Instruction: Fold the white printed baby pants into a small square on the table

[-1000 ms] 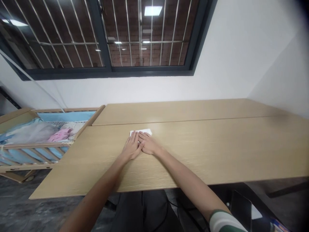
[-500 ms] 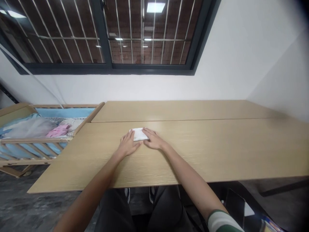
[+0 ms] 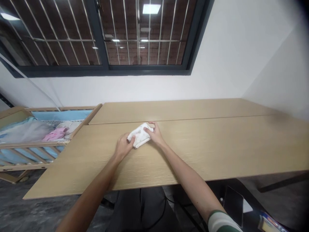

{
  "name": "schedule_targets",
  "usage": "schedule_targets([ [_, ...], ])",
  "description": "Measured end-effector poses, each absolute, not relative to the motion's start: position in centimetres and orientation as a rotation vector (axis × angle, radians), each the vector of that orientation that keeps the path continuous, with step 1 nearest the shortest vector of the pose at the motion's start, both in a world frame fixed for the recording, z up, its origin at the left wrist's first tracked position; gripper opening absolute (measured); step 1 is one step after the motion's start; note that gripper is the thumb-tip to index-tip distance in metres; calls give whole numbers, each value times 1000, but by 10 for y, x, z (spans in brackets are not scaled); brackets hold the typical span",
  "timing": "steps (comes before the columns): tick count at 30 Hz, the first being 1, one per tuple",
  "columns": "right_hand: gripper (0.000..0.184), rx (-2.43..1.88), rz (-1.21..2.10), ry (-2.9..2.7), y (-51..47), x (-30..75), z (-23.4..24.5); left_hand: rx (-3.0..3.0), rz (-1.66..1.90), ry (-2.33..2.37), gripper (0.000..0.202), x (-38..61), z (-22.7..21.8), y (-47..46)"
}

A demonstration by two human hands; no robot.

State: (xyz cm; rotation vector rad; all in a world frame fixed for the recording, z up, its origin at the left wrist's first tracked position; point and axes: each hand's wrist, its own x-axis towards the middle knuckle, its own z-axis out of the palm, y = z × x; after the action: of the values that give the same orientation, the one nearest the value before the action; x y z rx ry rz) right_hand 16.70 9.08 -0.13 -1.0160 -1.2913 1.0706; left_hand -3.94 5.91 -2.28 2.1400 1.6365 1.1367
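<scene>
A small folded white cloth with a faint print is held between my two hands, tilted, over the wooden table. My left hand grips its left end, thumb on top and fingers behind. At the right end, my right hand pinches the cloth with the thumb on its face and the fingers along the far edge. The fingertips under the cloth are hidden.
On the left stands a wooden crib with blue lining, and a pink cloth lies in it. A barred window is above the table's back edge. Below the front edge at right, a dark flat device lies on a black surface.
Both hands lay flat on the cloth's ends against the table. Now they have closed on it, and the cloth is lifted and turned, its right end farther back.
</scene>
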Motion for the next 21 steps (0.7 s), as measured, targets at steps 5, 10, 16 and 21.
schedule_targets([
  [5, 63, -1236, 1231, -1179, 90, 174, 3, 2041, 1124, 1530, 55, -36, -23, 54],
  [10, 80, -1164, 1380, -1453, 94, 189, -6, 2072, 992, 1537, 33, -41, -20, 52],
  [16, 64, -1178, 1056, -1410, 108, 183, -29, 2211, 861, 1407, 31, -41, -24, 51],
  [21, 50, -1175, 878, -1511, 112, 182, -30, 2390, 871, 1367, 25, -39, -21, 48],
])
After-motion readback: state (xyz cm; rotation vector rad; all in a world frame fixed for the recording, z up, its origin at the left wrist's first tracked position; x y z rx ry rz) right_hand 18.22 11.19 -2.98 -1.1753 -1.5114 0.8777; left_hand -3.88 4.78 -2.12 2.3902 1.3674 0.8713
